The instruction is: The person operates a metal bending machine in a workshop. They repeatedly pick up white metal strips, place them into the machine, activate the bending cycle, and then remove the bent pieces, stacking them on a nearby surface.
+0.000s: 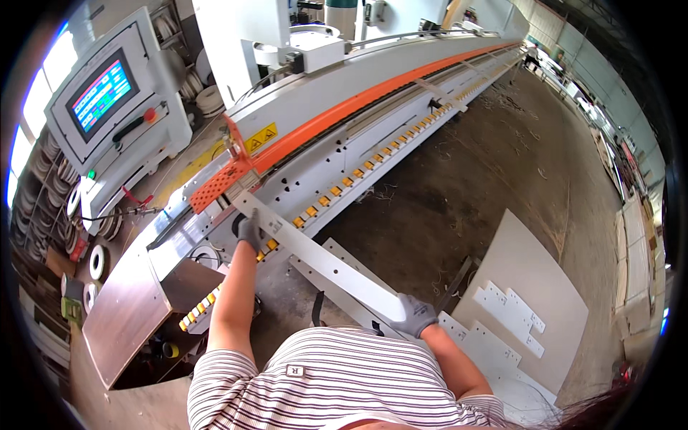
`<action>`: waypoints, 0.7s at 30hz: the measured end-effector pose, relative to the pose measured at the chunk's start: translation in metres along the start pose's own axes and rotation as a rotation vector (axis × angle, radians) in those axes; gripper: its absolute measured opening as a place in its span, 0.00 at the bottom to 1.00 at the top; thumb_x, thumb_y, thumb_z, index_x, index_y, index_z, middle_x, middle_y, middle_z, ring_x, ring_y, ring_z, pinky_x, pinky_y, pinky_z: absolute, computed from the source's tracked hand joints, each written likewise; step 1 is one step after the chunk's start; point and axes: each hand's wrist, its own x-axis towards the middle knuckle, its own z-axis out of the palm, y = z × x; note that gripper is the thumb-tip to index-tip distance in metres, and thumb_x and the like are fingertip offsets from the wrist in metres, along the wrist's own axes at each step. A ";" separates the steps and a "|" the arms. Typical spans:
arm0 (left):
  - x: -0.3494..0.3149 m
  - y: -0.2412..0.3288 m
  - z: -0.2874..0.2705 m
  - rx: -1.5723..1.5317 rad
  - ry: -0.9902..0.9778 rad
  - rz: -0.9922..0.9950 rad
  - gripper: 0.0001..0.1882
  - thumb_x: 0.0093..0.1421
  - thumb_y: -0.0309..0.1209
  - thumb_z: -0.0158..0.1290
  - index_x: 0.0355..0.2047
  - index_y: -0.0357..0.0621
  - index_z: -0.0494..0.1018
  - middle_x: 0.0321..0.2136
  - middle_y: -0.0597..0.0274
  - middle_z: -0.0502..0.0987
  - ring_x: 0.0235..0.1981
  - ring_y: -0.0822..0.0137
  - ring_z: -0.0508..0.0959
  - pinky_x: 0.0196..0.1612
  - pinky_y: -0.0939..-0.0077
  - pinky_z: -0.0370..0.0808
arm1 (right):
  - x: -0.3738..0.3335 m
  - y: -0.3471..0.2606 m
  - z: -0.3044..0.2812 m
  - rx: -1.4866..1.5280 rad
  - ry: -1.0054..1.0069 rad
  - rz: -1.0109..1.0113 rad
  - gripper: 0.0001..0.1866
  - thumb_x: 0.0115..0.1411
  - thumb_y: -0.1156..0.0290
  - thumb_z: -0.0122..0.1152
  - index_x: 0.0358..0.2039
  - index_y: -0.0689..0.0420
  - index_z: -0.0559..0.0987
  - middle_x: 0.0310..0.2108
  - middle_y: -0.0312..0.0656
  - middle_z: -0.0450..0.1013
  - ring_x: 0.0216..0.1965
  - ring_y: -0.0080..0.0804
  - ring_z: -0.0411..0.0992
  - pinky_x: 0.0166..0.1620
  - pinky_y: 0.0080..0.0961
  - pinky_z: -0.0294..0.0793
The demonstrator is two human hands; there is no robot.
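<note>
A long, narrow white board (308,251) with small drilled holes slants across the front of the machine in both my hands. My left hand (249,231), in a grey glove, grips its edge close to the far end, which reaches the orange perforated guard (220,188) at the machine's infeed. My right hand (414,315), also gloved in grey, is closed round the near right end. Some of the fingers are hidden by the board. Below it lies another white drilled panel (337,294), partly covered.
The long machine with an orange cover strip (344,118) and yellow rollers (337,191) runs to the far right. A control panel with a screen (102,93) stands at left. A brown cabinet (132,315) is at lower left. Cut white panels (509,319) rest on a larger sheet at right.
</note>
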 end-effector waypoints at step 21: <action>0.060 0.002 -0.005 0.395 0.093 0.059 0.31 0.65 0.57 0.34 0.39 0.40 0.72 0.22 0.61 0.74 0.18 0.67 0.74 0.19 0.73 0.70 | 0.048 -0.128 -0.020 0.186 -0.036 0.078 0.42 0.46 0.40 0.58 0.55 0.55 0.64 0.50 0.52 0.70 0.48 0.49 0.71 0.49 0.40 0.70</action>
